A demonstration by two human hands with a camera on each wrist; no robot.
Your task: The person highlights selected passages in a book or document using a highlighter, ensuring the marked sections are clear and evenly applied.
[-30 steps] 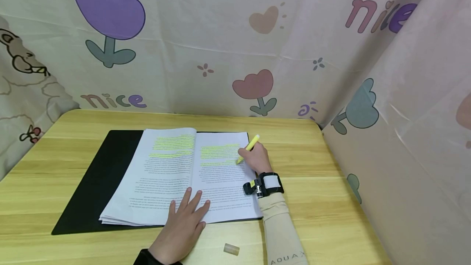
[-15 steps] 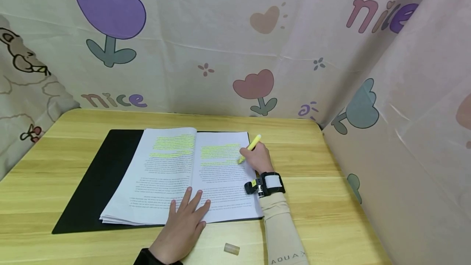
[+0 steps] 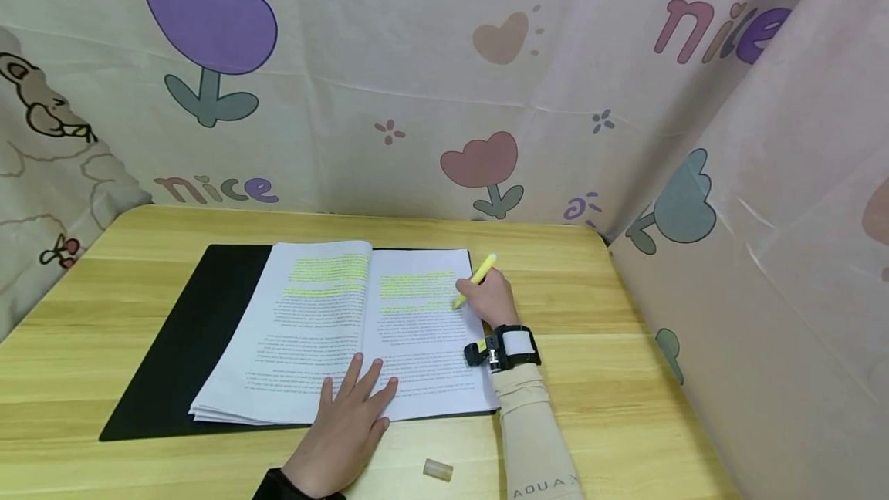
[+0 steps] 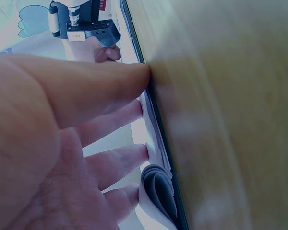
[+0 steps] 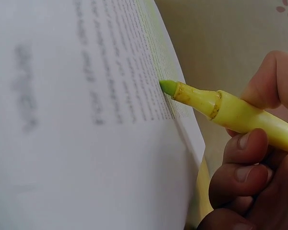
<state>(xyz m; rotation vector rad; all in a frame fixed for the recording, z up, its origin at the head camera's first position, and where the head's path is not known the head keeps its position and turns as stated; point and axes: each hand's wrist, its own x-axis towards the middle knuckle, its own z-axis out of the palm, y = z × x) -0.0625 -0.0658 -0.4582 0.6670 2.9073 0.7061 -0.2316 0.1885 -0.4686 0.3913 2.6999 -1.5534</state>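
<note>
An open stack of printed pages (image 3: pixel 417 365) lies on a black folder (image 3: pixel 180 346), with yellow-marked lines near the top of both pages. My right hand (image 3: pixel 491 299) pinches a yellow highlighter (image 3: pixel 481 271) at the right end of the lowest marked line on the right page. In the right wrist view the green chisel tip of the highlighter (image 5: pixel 245 115) is at the text; whether it touches the paper is hard to tell. My left hand (image 3: pixel 343 427) rests on the pages' near edge around the fold, fingers spread and straight. The left wrist view shows its thumb (image 4: pixel 105 86) at the edge.
A small greyish cap-like cylinder (image 3: pixel 437 470) lies on the wooden table (image 3: pixel 569 423) near the front. A patterned curtain (image 3: pixel 389 37) hangs behind the table and along its sides. A wrist camera on a strap (image 3: pixel 510 346) sits on my right wrist.
My right hand and the highlighter have slid slightly to the right along the line on the right page. My left hand stays in place on the pages.
</note>
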